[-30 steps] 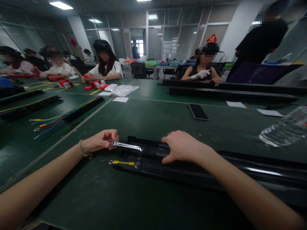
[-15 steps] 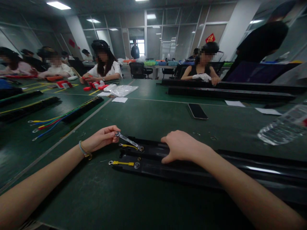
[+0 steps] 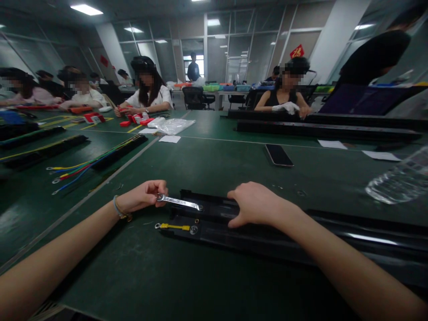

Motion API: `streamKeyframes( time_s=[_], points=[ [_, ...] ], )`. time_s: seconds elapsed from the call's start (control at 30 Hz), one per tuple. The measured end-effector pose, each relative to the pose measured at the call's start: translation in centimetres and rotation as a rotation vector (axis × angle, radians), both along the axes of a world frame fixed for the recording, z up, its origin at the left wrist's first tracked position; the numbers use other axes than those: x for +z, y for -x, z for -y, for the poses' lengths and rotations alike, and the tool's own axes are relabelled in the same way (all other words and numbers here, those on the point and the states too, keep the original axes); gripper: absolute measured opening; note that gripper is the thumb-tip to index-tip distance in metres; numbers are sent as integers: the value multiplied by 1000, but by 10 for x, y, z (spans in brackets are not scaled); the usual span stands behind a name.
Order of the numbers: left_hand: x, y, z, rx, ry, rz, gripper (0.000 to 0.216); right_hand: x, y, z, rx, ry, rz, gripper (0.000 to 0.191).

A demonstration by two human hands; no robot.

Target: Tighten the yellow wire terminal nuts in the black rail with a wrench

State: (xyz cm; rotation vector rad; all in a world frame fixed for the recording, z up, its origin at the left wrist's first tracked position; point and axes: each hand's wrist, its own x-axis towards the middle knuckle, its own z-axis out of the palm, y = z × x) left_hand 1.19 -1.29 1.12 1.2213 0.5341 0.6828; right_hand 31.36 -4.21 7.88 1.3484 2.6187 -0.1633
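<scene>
We list one wrench (image 3: 180,203), one end clamped in the fingers of our left hand (image 3: 150,196), the other over the black channel (image 3: 217,234) on the tabletop (image 3: 207,169). Our right hand (image 3: 256,204), laid across the channel: thumb and forefinger apart, remaining fingers hidden from us. One short yellow cable (image 3: 175,227), at the channel's left end. One phone (image 3: 279,155), beyond.

Phone (image 3: 278,155) lies behind the rail (image 3: 220,236), left of a likely bottle (image 3: 396,178).
</scene>
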Motion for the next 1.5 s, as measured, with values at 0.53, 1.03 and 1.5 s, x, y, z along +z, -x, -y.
streamKeyframes(
  time_s=[0.53, 1.03, 1.5],
  points=[
    [0, -3, -1, 201, 9, 15, 19, 0, 0, 0, 16, -15, 14, 63],
    [-2, 0, -2, 134, -50, -26, 24, 0, 0, 0, 6, 2, -6, 63],
    [-3, 0, -2, 166, -100, -24, 25, 0, 1, 0, 1, -2, 9, 60]
  ],
)
